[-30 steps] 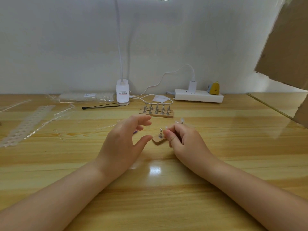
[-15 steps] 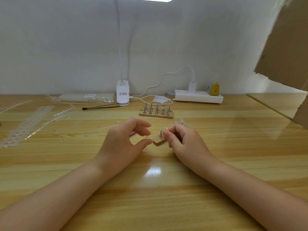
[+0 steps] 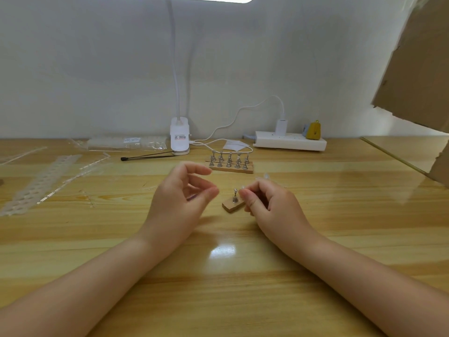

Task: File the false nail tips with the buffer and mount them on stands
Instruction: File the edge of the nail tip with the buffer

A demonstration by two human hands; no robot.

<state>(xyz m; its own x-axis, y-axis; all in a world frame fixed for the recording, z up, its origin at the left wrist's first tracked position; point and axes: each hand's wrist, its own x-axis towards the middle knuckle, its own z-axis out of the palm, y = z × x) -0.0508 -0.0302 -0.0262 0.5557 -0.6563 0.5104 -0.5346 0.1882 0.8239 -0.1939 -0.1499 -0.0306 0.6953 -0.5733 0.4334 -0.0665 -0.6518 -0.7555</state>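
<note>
A small wooden block (image 3: 229, 207) lies mid-table with one metal stand (image 3: 235, 198) upright on it. My right hand (image 3: 268, 206) is just right of the stand and pinches a clear false nail tip (image 3: 242, 190) beside the stand's top. My left hand (image 3: 179, 199) hovers left of the block, fingers loosely curled, with nothing in its grasp. A bit of something purple (image 3: 192, 197) shows behind its fingers; what it is cannot be told. A second clear nail tip (image 3: 266, 176) lies beyond my right hand. Farther back a long wooden base (image 3: 232, 168) carries several metal stands.
A white clamp lamp base (image 3: 179, 139) and a white power strip (image 3: 290, 144) stand at the back wall. A black stick (image 3: 145, 157), a plastic bag (image 3: 126, 143) and clear plastic strips (image 3: 36, 184) lie at the left. Cardboard (image 3: 422, 69) hangs at the right.
My left hand's fingers have curled in a little and its thumb has risen slightly. My right hand stays by the stand with the nail tip.
</note>
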